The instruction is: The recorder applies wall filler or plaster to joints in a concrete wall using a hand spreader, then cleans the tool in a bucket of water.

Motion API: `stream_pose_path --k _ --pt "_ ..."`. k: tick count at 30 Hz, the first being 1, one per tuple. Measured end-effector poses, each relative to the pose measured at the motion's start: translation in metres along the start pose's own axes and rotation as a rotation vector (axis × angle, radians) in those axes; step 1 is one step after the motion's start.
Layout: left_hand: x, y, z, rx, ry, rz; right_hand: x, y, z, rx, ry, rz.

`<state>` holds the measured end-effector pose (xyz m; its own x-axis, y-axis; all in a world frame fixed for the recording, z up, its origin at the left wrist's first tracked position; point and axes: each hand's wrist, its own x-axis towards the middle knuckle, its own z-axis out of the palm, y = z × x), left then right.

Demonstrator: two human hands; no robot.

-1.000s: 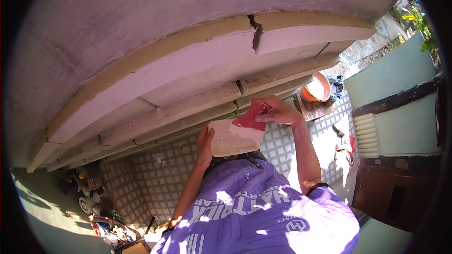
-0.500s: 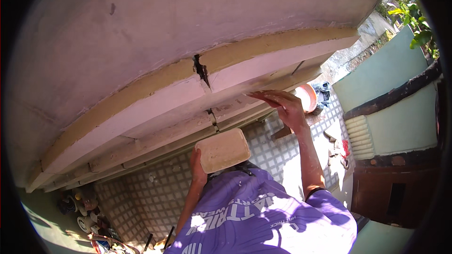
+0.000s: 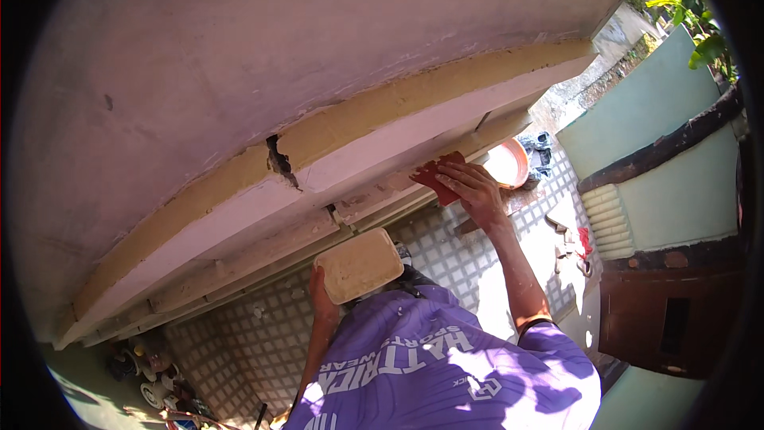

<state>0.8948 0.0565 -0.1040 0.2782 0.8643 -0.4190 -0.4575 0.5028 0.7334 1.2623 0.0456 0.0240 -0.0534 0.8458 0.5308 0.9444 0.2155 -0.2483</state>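
My left hand grips the left side of a shallow rectangular plastic tub, held in front of my chest. A pale cream colour fills its surface; whether that is paste inside or the tub's own face I cannot tell. In my right hand is a flat red spreader, its broad face showing and its edge ragged with pale residue. The spreader is close to the lower bands of the stepped, pale moulding; contact is not clear. A dark, jagged gap cuts through the moulding's upper edge.
Far below lies a checkered tile floor. An orange-rimmed bucket stands beyond my right hand, beside dark plastic. Sandals lie at the right. A brown door is set in the green wall; assorted clutter sits lower left.
My right hand has turned, so the red spreader now shows its broad face, and has moved slightly down. The tub has shifted a little left and down. The whole view has moved somewhat.
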Motion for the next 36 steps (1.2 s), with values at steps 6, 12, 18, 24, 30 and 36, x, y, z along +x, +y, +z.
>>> stream_pose_path --k 6,12,18,24,30,36 --pt "0.001 -0.001 -0.004 -0.006 0.020 -0.014 0.003 -0.029 0.015 0.152 -0.143 -0.077" --pt "0.000 -0.005 -0.018 0.006 0.001 -0.002 0.010 -0.046 0.024 -0.001 -0.089 -0.117" --pt "-0.010 -0.003 -0.025 0.048 0.040 0.010 0.011 -0.047 0.019 0.325 -0.096 -0.105" --pt "-0.015 0.002 -0.029 0.048 0.021 0.026 0.012 -0.070 0.032 0.231 -0.134 -0.125" --pt "-0.019 0.003 -0.036 0.025 0.047 0.041 0.017 -0.092 0.047 0.183 0.009 -0.056" --pt "-0.030 0.009 -0.045 0.013 0.015 0.058 0.021 -0.113 0.051 0.293 -0.089 -0.112"
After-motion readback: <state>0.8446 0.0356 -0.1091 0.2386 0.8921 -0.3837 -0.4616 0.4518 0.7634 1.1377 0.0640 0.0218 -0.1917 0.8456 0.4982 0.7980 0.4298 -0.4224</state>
